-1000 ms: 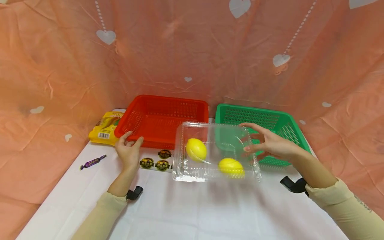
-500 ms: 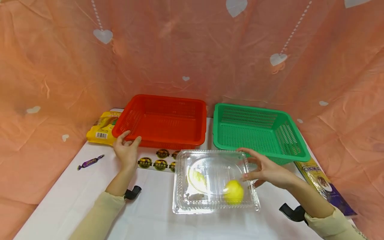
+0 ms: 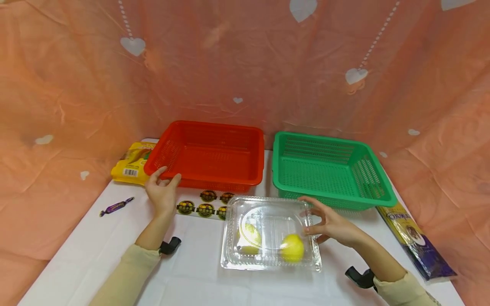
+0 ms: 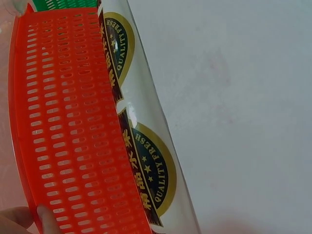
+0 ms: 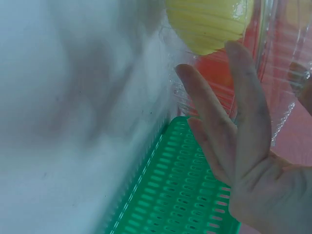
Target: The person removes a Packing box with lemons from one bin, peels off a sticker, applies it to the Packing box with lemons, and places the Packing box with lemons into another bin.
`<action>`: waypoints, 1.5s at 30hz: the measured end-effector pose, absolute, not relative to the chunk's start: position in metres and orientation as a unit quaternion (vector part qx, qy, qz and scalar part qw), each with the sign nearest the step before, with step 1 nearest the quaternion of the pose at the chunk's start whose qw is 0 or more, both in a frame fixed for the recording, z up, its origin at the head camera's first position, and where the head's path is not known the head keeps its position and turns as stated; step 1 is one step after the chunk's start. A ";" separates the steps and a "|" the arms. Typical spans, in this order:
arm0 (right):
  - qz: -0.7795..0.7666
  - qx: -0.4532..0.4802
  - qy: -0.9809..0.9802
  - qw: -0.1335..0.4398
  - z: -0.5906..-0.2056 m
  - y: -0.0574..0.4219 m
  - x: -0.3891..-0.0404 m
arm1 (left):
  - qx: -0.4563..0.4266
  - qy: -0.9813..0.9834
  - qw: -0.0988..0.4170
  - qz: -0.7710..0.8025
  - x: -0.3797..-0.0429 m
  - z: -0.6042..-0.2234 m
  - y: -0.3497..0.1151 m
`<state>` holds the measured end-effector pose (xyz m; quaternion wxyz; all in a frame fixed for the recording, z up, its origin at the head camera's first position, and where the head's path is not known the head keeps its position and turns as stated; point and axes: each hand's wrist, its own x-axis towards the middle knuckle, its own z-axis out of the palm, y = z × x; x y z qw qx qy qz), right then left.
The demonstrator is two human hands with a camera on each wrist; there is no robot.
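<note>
My left hand [image 3: 161, 193] pinches the front left rim of a red plastic basket [image 3: 214, 179]; in the left wrist view its thumb [image 4: 47, 220] lies against the slotted outer wall. My right hand [image 3: 332, 223] holds a clear plastic clamshell box [image 3: 273, 212] by its right side, low over the front of the white table. Two yellow lemons are inside, one lemon [image 3: 249, 239] at the left and another lemon [image 3: 292, 247] at the right. In the right wrist view, several fingers [image 5: 251, 107] lie along the side of the box below a lemon [image 5: 209, 22].
A green basket [image 3: 334, 197] stands right of the red one. Behind the left hand lies a yellow packet [image 3: 130, 170], with a purple wrapped candy [image 3: 116, 207] in front. A gold and purple packet [image 3: 417, 242] lies at the right edge. A strip with round labels [image 3: 205, 209] runs before the red basket.
The right hand has brought the clear box down and toward me, away from the baskets, and it now appears flatter. My left hand has stayed at the red basket's rim.
</note>
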<state>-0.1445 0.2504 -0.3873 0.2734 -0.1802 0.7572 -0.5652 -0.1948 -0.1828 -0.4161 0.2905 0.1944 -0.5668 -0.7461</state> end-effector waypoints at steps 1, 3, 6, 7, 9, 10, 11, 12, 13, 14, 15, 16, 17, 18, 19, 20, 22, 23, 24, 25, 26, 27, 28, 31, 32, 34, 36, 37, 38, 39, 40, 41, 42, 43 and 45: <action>-0.566 -0.179 0.757 0.274 -0.388 0.250 -0.145 | 0.195 -0.565 0.288 -0.748 -0.194 -0.416 -0.183; -0.567 -0.175 0.758 0.273 -0.390 0.249 -0.146 | 0.198 -0.566 0.284 -0.748 -0.193 -0.414 -0.182; -0.568 -0.171 0.758 0.272 -0.391 0.249 -0.149 | 0.202 -0.567 0.282 -0.747 -0.192 -0.412 -0.182; -0.569 -0.169 0.758 0.271 -0.391 0.248 -0.149 | 0.204 -0.569 0.283 -0.745 -0.192 -0.412 -0.182; -0.568 -0.167 0.759 0.271 -0.391 0.248 -0.150 | 0.206 -0.572 0.285 -0.741 -0.191 -0.412 -0.183; -0.568 -0.166 0.759 0.272 -0.391 0.248 -0.150 | 0.206 -0.571 0.287 -0.741 -0.191 -0.412 -0.184; -0.568 -0.166 0.759 0.272 -0.391 0.248 -0.151 | 0.207 -0.571 0.289 -0.740 -0.190 -0.412 -0.184; -0.567 -0.166 0.760 0.272 -0.392 0.248 -0.151 | 0.205 -0.568 0.290 -0.742 -0.190 -0.412 -0.185; -0.566 -0.165 0.760 0.272 -0.392 0.248 -0.151 | 0.202 -0.563 0.290 -0.747 -0.189 -0.413 -0.186; -0.564 -0.167 0.761 0.272 -0.393 0.247 -0.151 | 0.197 -0.556 0.288 -0.754 -0.188 -0.413 -0.187; -0.562 -0.169 0.763 0.272 -0.394 0.247 -0.151 | 0.193 -0.548 0.285 -0.762 -0.186 -0.413 -0.188; -0.558 -0.172 0.765 0.271 -0.395 0.246 -0.151 | 0.188 -0.537 0.280 -0.773 -0.183 -0.413 -0.190; -0.555 -0.173 0.767 0.271 -0.396 0.245 -0.151 | 0.185 -0.530 0.275 -0.781 -0.180 -0.413 -0.193; -0.552 -0.174 0.769 0.271 -0.397 0.244 -0.151 | 0.180 -0.520 0.270 -0.790 -0.176 -0.413 -0.196; -0.549 -0.175 0.770 0.272 -0.398 0.244 -0.151 | 0.176 -0.513 0.266 -0.797 -0.172 -0.413 -0.200; -0.546 -0.175 0.772 0.273 -0.398 0.243 -0.150 | 0.176 -0.506 0.263 -0.802 -0.167 -0.412 -0.204; -0.541 -0.168 0.777 0.274 -0.400 0.243 -0.149 | 0.178 -0.495 0.265 -0.808 -0.159 -0.413 -0.214; -0.540 -0.163 0.779 0.274 -0.400 0.243 -0.148 | 0.181 -0.498 0.267 -0.805 -0.155 -0.413 -0.219; -0.537 -0.160 0.782 0.272 -0.399 0.244 -0.147 | 0.185 -0.503 0.269 -0.801 -0.152 -0.414 -0.225; -0.534 -0.157 0.786 0.269 -0.398 0.245 -0.145 | 0.190 -0.510 0.268 -0.795 -0.150 -0.415 -0.230; -0.532 -0.152 0.789 0.266 -0.398 0.247 -0.144 | 0.200 -0.521 0.266 -0.786 -0.149 -0.416 -0.236; -0.531 -0.150 0.791 0.263 -0.397 0.248 -0.142 | 0.208 -0.544 0.259 -0.771 -0.148 -0.417 -0.241; -0.531 -0.149 0.793 0.259 -0.395 0.250 -0.141 | 0.214 -0.574 0.246 -0.751 -0.148 -0.418 -0.246; -0.533 -0.152 0.794 0.250 -0.392 0.254 -0.137 | 0.211 -0.685 0.160 -0.679 -0.148 -0.421 -0.260; -0.535 -0.154 0.793 0.247 -0.392 0.255 -0.136 | 0.198 -0.724 0.122 -0.649 -0.149 -0.422 -0.264; -0.536 -0.160 0.793 0.244 -0.391 0.257 -0.135 | 0.159 -0.786 0.047 -0.595 -0.152 -0.425 -0.270; -0.536 -0.164 0.793 0.240 -0.390 0.259 -0.134 | 0.117 -0.820 -0.005 -0.560 -0.155 -0.427 -0.273; -0.535 -0.166 0.794 0.237 -0.389 0.260 -0.133 | 0.104 -0.830 -0.020 -0.547 -0.157 -0.428 -0.274; -0.534 -0.168 0.795 0.234 -0.389 0.261 -0.133 | 0.094 -0.838 -0.030 -0.537 -0.159 -0.428 -0.275; -0.533 -0.170 0.796 0.231 -0.388 0.262 -0.132 | 0.088 -0.842 -0.037 -0.531 -0.160 -0.429 -0.275; -0.531 -0.172 0.799 0.226 -0.388 0.263 -0.132 | 0.083 -0.846 -0.041 -0.525 -0.162 -0.429 -0.276; -0.529 -0.173 0.801 0.222 -0.388 0.263 -0.131 | 0.081 -0.847 -0.043 -0.523 -0.163 -0.430 -0.276; -0.526 -0.173 0.804 0.218 -0.388 0.264 -0.130 | 0.083 -0.847 -0.047 -0.523 -0.163 -0.430 -0.277; -0.523 -0.173 0.807 0.213 -0.387 0.265 -0.130 | 0.085 -0.845 -0.050 -0.526 -0.162 -0.431 -0.278; -0.516 -0.179 0.813 0.201 -0.388 0.266 -0.128 | 0.091 -0.835 -0.059 -0.539 -0.159 -0.432 -0.282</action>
